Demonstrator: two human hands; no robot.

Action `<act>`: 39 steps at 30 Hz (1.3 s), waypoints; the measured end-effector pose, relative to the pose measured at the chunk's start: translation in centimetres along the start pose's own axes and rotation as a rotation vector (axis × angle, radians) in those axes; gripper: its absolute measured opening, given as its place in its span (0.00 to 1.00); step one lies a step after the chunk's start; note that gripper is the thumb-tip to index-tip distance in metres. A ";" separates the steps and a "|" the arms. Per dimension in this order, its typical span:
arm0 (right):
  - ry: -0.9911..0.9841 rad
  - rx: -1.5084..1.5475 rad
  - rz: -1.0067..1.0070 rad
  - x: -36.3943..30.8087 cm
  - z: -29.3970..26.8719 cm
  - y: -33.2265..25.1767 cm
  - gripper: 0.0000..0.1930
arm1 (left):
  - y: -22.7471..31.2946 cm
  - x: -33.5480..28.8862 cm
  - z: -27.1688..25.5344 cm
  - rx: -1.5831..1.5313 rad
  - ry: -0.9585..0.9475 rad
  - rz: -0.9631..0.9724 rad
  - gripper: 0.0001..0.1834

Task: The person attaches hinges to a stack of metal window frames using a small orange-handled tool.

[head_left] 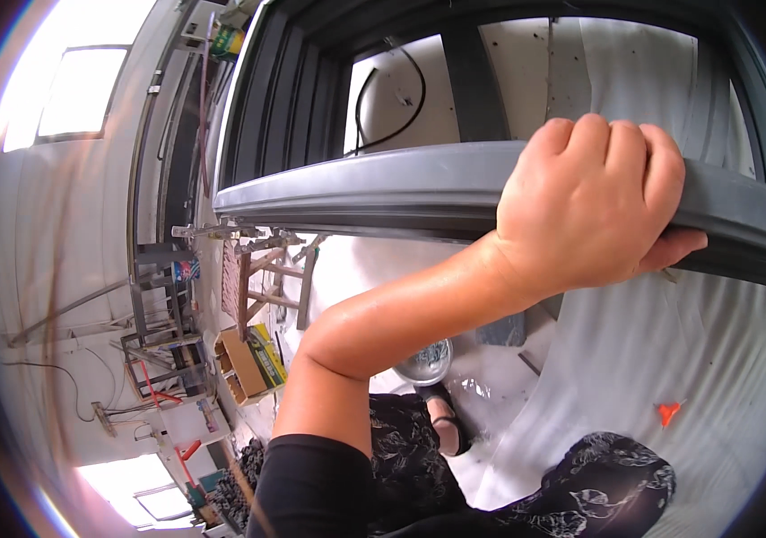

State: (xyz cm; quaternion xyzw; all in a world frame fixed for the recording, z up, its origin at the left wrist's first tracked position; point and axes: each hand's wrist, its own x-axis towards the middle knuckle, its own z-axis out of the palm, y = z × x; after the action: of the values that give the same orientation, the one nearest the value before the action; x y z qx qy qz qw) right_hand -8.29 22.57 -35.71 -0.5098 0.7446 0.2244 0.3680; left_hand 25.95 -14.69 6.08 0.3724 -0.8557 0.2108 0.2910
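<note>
My left hand (594,202) is closed round the front rail of a large dark grey frame (365,184), right of the picture's middle. The fingers curl over the rail's upper edge, and the thumb shows below it. My left forearm crosses from the lower left up to the rail. Ribbed inner profiles line the frame's far and left sides, and a dark crossbar (483,85) divides its opening. A curved black cable (419,103) shows within that opening. My right hand is out of the picture.
Below the frame stands a wooden trestle (274,296), with an open cardboard box (238,368) nearby. A round metal bowl (425,363) of small pieces sits by my foot. White sheeting (598,359) hangs or lies at right, with a small orange object (668,412) on it.
</note>
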 end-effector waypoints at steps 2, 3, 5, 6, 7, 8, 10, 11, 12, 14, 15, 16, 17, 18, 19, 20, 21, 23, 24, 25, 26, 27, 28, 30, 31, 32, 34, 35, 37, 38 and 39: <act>-0.027 -0.011 0.021 -1.8 -0.8 0.6 0.17 | 0.0 0.4 0.0 -0.025 0.004 -0.012 0.33; -0.045 -0.015 0.029 -2.7 -1.1 0.7 0.17 | 0.1 0.5 0.0 -0.035 0.025 -0.015 0.33; -0.073 -0.020 0.028 -4.9 -2.2 0.2 0.16 | -0.2 0.6 0.0 -0.017 0.047 -0.032 0.31; -0.085 -0.026 0.027 -5.9 -2.7 -0.1 0.16 | -0.2 0.6 -0.3 -0.034 0.022 -0.058 0.31; -0.091 -0.032 0.031 -7.1 -3.4 -0.3 0.16 | -0.2 0.6 -0.5 -0.051 0.001 -0.085 0.31; -0.096 -0.035 0.016 -8.1 -4.1 -1.0 0.16 | -0.2 0.9 -0.9 -0.072 -0.013 -0.112 0.32; -0.092 -0.058 -0.015 -10.0 -5.7 -1.9 0.16 | 0.1 1.5 -1.2 -0.138 -0.021 -0.154 0.32; -0.091 -0.096 -0.054 -11.1 -6.8 -2.5 0.16 | 0.3 1.7 -1.9 -0.203 -0.101 -0.193 0.33; -0.083 -0.137 -0.142 -11.8 -7.6 -3.4 0.16 | 0.4 1.7 -2.4 -0.245 -0.106 -0.241 0.31; -0.021 -0.217 -0.330 -13.6 -10.9 -6.0 0.16 | 0.9 1.9 -4.4 -0.240 -0.089 -0.298 0.26; -0.009 -0.092 -0.372 -14.5 -12.7 -7.3 0.16 | 1.4 1.9 -5.7 -0.196 -0.084 -0.298 0.24; -0.112 0.363 -0.317 -16.1 -15.2 -10.7 0.15 | 1.7 0.7 -8.9 -0.308 -0.158 -0.377 0.22; -0.195 0.815 -0.242 -18.2 -18.2 -14.7 0.14 | 1.8 -1.2 -12.3 -0.378 -0.208 -0.393 0.21; -0.196 0.787 -0.289 -21.2 -20.1 -16.7 0.13 | 2.0 -3.4 -15.8 -0.453 -0.250 -0.402 0.20; -0.195 0.758 -0.335 -24.3 -21.8 -18.0 0.12 | 2.8 -6.3 -19.4 -0.532 -0.354 -0.419 0.18; -0.139 0.481 -0.414 -27.9 -22.0 -17.8 0.12 | 3.7 -9.6 -23.6 -0.638 -0.441 -0.513 0.16; -0.073 0.207 -0.479 -30.9 -22.1 -17.3 0.13 | 4.0 -12.3 -28.3 -0.661 -0.711 -0.560 0.14; -0.107 0.052 -0.392 -42.6 -25.7 -23.1 0.14 | 4.7 -18.2 -38.9 -0.692 -1.143 -0.776 0.11; -0.196 -0.174 -0.354 -46.1 -25.7 -23.7 0.16 | 4.3 -19.6 -44.5 -0.678 -1.072 -0.897 0.10; -0.208 -0.214 -0.450 -48.6 -23.9 -22.8 0.21 | 3.8 -20.7 -49.8 -0.686 -1.371 -0.956 0.12; -0.184 -0.116 -0.466 -51.0 -24.2 -24.8 0.22 | 4.8 -23.9 -55.1 -0.655 -1.497 -0.886 0.14; -0.161 -0.016 -0.472 -53.9 -24.5 -26.9 0.23 | 6.8 -27.2 -60.2 -0.632 -1.453 -1.065 0.12; -0.143 -0.102 -0.564 -56.0 -24.2 -28.1 0.23 | 7.2 -27.8 -64.2 -0.608 -1.596 -1.133 0.15; -0.273 -0.255 -0.634 -58.9 -22.1 -29.4 0.24 | 9.0 -27.8 -70.4 -0.614 -1.679 -1.445 0.19; -0.417 -0.319 -0.601 -60.2 -20.8 -29.9 0.24 | 10.6 -27.9 -72.7 -0.609 -1.681 -1.562 0.22; -0.398 -0.405 -0.692 -62.8 -20.4 -30.5 0.25 | 12.6 -28.2 -74.4 -0.683 -1.563 -1.735 0.24; -0.305 -0.583 -0.829 -65.9 -19.8 -31.1 0.25 | 18.2 -28.6 -76.0 -0.695 -1.277 -2.055 0.28; -0.266 -0.648 -0.865 -67.4 -19.7 -31.3 0.25 | 21.6 -28.8 -76.6 -0.713 -1.189 -2.115 0.28; -0.350 -0.681 -0.876 -68.8 -20.3 -32.8 0.25 | 26.2 -27.4 -76.2 -0.437 -0.845 -2.407 0.28; -0.344 -0.635 -0.890 -68.1 -20.0 -32.2 0.25 | 24.0 -26.5 -76.7 -0.421 -0.851 -2.448 0.29; -0.349 -0.586 -0.917 -67.6 -19.2 -31.8 0.25 | 22.7 -27.0 -77.7 -0.503 -0.841 -2.484 0.29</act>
State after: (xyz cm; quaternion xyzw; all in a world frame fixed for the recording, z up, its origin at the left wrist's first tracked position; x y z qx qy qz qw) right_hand 29.08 37.02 30.14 -0.8169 0.2823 0.3196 0.3884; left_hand 50.11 58.46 42.74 0.8722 0.0092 -0.4847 0.0648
